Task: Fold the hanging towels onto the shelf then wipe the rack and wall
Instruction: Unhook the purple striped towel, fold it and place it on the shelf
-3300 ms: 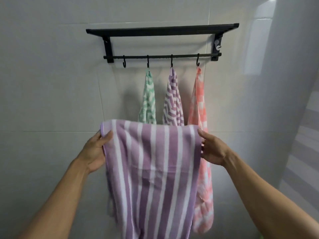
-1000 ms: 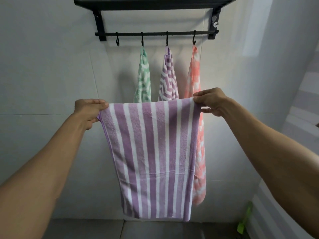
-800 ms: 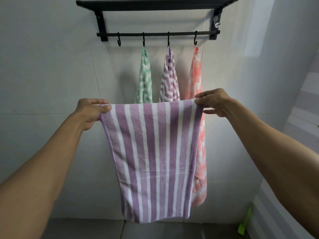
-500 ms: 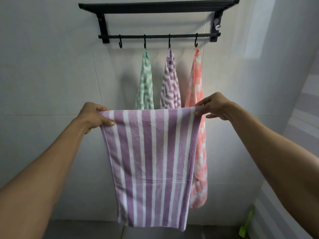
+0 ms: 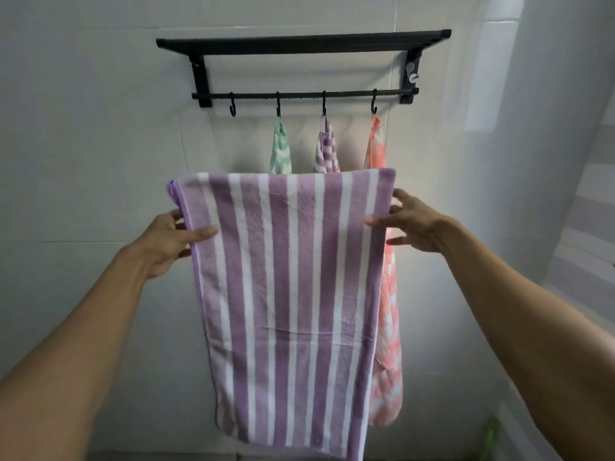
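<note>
You've got the purple-striped towel [image 5: 293, 294] held up in front of the rack [image 5: 303, 44], below its hook bar [image 5: 304, 94], w/ both arms stretched fwd. Your left hand [image 5: 169, 239] grips the towel's left edge a bit below its top corner: thumb lies across the front of the cloth, rest of the fingers are behind it, out of sight. Your right hand [image 5: 411, 224] is at the right edge, about level w/ the left; thumb tip touches the front of the towel near the edge, other fingers spread behind and beside it. Can't tell if that's a firm pinch or just a light hold. Hands are well apart, one per side, w/ the towel's full width between them.

The towel hangs doubled over, fold at the top, a crease line across it lower down, bottom edge near the floor line.

Relative to the rack: its top shelf shows only its front edge from here. 4 hooks on the bar; leftmost hook [image 5: 233, 106] carries nothing. Next three carry a green-patterned towel [image 5: 282, 151], a purple-checked towel [image 5: 326, 148] and a pink-checked towel [image 5: 387, 327], left to right. Your towel covers the lower parts of the green and purple ones; the pink one shows along its right side, hanging long. Rack is fixed to a white tiled wall [image 5: 83, 144].
</note>
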Demonstrator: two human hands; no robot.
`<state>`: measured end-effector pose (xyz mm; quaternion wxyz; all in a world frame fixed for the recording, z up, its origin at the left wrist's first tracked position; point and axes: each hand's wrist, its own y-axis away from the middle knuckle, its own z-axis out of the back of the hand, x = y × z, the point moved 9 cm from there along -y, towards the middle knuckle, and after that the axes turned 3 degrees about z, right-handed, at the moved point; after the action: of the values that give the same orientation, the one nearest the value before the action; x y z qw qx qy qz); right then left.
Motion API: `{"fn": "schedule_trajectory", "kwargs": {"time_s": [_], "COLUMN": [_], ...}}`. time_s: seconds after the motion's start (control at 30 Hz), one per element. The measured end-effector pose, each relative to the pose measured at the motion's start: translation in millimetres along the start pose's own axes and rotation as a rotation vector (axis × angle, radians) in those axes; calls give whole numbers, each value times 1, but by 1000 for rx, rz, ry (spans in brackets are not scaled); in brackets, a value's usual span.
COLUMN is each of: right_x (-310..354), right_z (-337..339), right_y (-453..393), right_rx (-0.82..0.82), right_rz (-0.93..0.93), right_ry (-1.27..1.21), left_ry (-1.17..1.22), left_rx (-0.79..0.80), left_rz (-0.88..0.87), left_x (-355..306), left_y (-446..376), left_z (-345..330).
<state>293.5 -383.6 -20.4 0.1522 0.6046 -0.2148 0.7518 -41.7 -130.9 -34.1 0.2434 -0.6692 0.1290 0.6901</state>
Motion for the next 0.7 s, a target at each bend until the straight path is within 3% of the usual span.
{"fn": "schedule_trajectory", "kwargs": {"time_s": [0.1, 0.2, 0.33, 0.43, 0.53, 0.6, 0.7], "right_x": [-100, -155, -120, -85, -114, -140, -136], "right_z": [-27, -34, -21, -23, -35, -33, -27], "right_y": [27, 42, 21, 12, 39, 45, 37], "right_rx": [94, 79, -26, 10, 181, 172, 63], "right_rz": [-239, -328, -239, -166, -283, -335, -261], "right_ry": [166, 118, -27, -274, -132, -72, -312], "left_ry": [-46, -9, 132, 237, -6, 47, 297], "left_rx": [-41, -92, -158, 55, 130, 41, 28], "left_rz": [246, 368, 331, 219, 327, 372, 327], "left_x": [95, 139, 99, 54, 103, 129, 117], "left_y": [25, 41, 12, 3, 31, 39, 27], "left_z": [-9, -9, -1, -15, -21, -23, -26]}}
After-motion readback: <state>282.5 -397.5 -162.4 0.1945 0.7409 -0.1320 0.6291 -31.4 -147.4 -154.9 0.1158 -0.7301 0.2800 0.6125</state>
